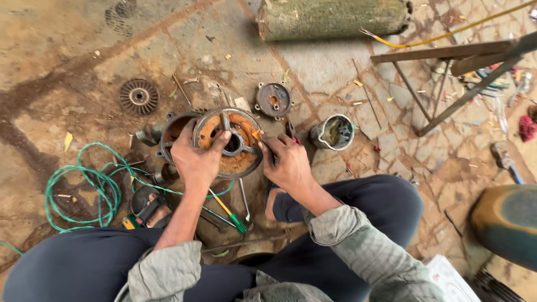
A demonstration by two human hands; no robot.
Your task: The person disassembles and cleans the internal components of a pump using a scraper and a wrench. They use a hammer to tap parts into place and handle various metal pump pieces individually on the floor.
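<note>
Your left hand [197,159] grips the rusty round motor end cover [229,142] by its rim, fingers curled over its top edge. Your right hand [288,165] pinches its right edge. Behind the cover sits the ribbed cylindrical motor housing [172,131].

The left hand [196,159] hides part of the rusty round cover [228,142]. The green drum [506,223] and white paper [450,279] are cut off at the edge.
</note>
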